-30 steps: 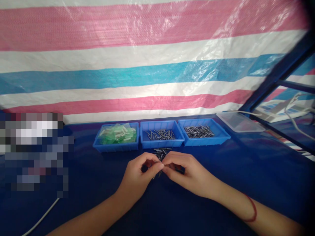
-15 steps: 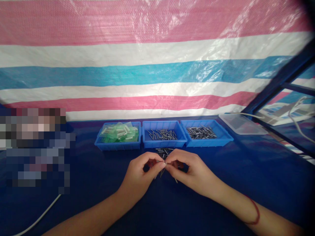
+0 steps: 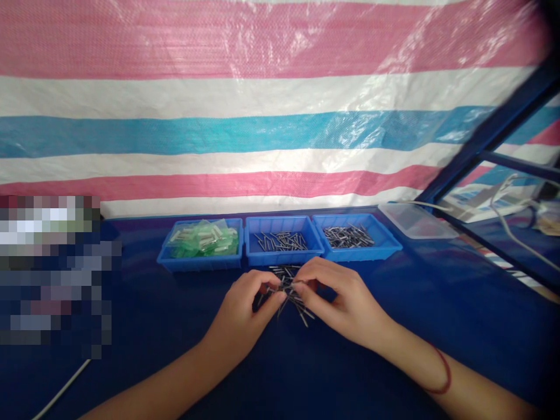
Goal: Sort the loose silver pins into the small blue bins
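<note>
A loose pile of thin dark metal rods (image 3: pixel 301 312) lies on the blue table in front of the bins. Over the pile's left side is my left hand (image 3: pixel 245 309), thumb and forefinger closed toward each other; what is between them is too small to make out. Facing it from the right, my right hand (image 3: pixel 345 300) pinches a small, thin piece at its fingertips, too fine to name. The two sets of fingertips are close together with a narrow gap between them. My fingers hide part of the pile.
Behind the pile stand three blue bins in a row: the left bin (image 3: pixel 199 265) with green-and-clear packets (image 3: pixel 203 239), the middle bin (image 3: pixel 284 255) and right bin (image 3: pixel 363 254) with metal rods. A clear plastic lid (image 3: pixel 417 221) lies farther right. A white cable (image 3: pixel 63 388) crosses the left front.
My hands have drawn slightly apart; their fingertips met before, and a gap now shows between them. More of the rod pile is visible. The whole view has shifted a little.
</note>
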`<state>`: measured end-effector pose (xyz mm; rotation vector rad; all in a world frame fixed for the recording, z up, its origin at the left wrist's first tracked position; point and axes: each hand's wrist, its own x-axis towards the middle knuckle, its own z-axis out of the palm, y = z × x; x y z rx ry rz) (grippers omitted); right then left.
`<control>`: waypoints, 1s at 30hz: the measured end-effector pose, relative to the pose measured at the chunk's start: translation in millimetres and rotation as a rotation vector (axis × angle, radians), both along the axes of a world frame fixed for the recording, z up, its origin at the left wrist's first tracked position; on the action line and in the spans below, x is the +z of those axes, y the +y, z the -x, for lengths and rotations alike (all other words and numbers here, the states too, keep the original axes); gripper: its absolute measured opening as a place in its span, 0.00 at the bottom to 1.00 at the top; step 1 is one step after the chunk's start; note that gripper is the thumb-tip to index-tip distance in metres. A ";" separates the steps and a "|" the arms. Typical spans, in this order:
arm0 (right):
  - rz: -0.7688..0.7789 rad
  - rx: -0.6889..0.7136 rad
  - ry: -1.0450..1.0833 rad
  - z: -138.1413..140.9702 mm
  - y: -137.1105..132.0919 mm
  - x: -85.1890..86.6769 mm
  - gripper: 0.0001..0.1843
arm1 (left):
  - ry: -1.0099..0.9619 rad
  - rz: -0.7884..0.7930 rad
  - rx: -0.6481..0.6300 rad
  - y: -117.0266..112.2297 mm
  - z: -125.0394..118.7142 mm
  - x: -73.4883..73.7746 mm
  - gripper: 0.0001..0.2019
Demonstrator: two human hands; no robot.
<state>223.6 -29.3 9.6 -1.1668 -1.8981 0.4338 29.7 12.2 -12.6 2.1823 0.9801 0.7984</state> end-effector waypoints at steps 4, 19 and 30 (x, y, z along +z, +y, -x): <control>-0.096 -0.328 -0.048 -29.4 12.8 4.5 0.08 | 0.239 -0.250 -0.023 0.1 3.4 2.4 0.08; -0.253 -0.438 -0.389 -38.1 14.3 -4.6 0.09 | 0.556 -0.345 -0.083 -2.3 7.6 6.2 0.08; 0.148 -0.010 0.026 12.9 -9.9 -15.4 0.06 | 0.022 -0.021 -0.061 -7.3 2.3 4.0 0.08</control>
